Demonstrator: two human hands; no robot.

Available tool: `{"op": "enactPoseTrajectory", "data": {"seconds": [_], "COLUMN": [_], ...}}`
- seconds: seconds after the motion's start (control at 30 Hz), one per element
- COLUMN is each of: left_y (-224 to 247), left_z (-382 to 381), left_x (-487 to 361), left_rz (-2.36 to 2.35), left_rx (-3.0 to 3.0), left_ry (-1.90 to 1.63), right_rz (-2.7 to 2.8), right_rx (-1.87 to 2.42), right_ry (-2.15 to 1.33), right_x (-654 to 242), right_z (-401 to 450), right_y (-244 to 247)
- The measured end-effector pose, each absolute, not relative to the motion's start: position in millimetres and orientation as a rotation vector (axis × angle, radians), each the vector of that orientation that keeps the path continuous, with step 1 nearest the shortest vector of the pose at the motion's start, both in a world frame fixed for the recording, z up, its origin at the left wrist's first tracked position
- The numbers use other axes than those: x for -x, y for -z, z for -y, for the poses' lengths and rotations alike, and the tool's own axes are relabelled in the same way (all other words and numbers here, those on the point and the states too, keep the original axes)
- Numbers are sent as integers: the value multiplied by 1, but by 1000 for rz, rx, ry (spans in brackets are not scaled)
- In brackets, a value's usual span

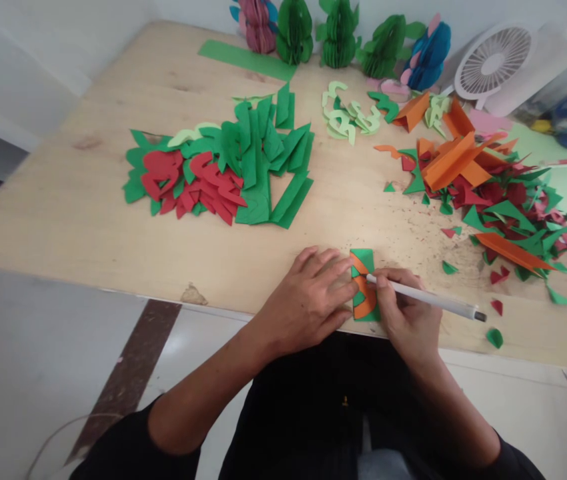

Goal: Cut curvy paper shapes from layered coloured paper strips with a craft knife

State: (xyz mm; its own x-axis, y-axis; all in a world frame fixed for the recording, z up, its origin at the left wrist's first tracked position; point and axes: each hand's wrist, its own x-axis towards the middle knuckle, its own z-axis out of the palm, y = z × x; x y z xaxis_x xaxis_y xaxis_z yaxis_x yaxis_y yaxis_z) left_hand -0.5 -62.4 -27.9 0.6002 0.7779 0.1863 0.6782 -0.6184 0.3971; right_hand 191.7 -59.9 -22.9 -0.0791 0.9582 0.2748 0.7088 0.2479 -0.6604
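Note:
A small green paper piece [362, 255] lies at the table's front edge. On top of it rests a curved orange paper cut-out [364, 308]. My left hand [308, 300] lies flat, its fingers stretched out and the tips touching the left side of the papers. In my right hand [408, 313] is a white pen [431, 297], held in a writing grip. The pen's tip end meets the orange cut-out near its middle; the exact contact point is too small to make out.
Green folded papers [256, 167] and red cut-outs [213, 187] are heaped at left. Colourful scraps [508, 207] pile up at right. Pale green cut-outs [343, 120] lie beyond. Green paper honeycomb figures [338, 37] and a white fan [493, 63] stand along the back.

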Motion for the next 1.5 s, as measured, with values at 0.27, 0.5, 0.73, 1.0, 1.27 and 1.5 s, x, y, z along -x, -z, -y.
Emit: {"op": "enactPoseTrajectory", "data": {"seconds": [0.27, 0.5, 0.73, 1.0, 1.27, 1.5], "left_y": [29, 29, 27, 29, 30, 30], "left_z": [62, 62, 62, 61, 62, 63], "left_x": [1, 1, 2, 1, 1, 2], "left_rz": [-1186, -1180, -1185, -1172, -1178, -1176], "left_rx": [-2545, -2550, -2542, -2557, -2555, -2547], "left_ry": [-497, -494, -489, -515, -516, -510], "right_rz": [1856, 1911, 1803, 1897, 1658, 1650], "right_rx": [1519, 1465, 1501, 1470, 1469, 1405], "right_ry": [-496, -482, -528, -437, -702, -678], "right_x": [-191, -189, -192, -189, -193, -195], "right_z": [61, 60, 61, 59, 62, 62], "right_y": [23, 21, 23, 21, 28, 34]}}
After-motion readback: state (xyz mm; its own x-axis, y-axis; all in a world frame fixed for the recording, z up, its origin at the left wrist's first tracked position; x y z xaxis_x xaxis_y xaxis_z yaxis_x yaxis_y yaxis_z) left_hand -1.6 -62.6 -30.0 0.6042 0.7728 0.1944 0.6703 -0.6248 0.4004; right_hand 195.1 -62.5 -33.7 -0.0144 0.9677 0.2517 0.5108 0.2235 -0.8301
